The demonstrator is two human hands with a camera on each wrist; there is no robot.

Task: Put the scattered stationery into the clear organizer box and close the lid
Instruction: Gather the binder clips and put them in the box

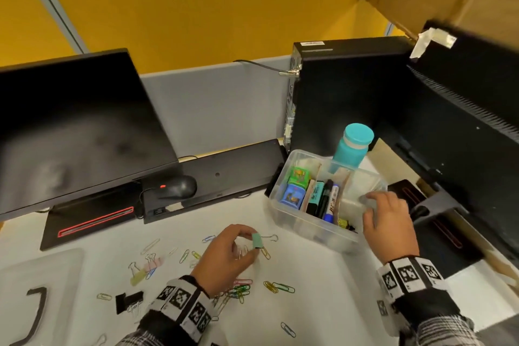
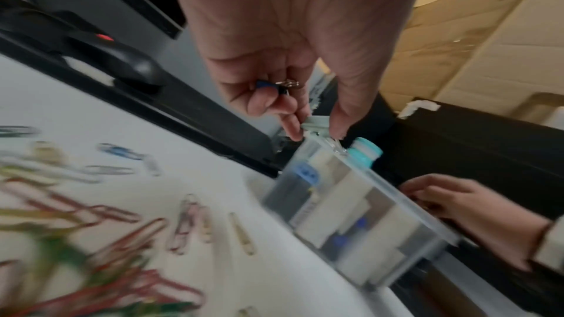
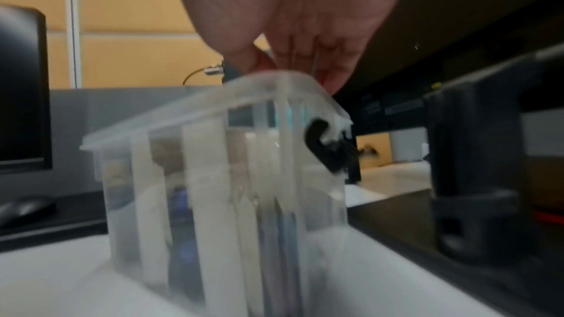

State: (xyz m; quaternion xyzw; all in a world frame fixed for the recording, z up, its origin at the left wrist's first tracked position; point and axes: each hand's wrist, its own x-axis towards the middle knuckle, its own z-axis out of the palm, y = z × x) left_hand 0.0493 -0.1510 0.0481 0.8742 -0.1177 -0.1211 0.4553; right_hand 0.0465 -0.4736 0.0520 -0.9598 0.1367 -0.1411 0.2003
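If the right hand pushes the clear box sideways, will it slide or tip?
Likely slides: the box sits low and flat on the smooth desk. Probably light, being thin clear plastic holding markers. The right hand gripping its end rim should steady it, so tipping looks unlikely.

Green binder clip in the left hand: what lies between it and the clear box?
In the head view, only bare white desk separates the green binder clip from the clear box.

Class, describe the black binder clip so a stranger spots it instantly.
On the white desk, find the scattered coloured wire paper clips before the left black monitor. At their near-left edge lies the black metal binder clip; neighbouring binder clips are pastel.
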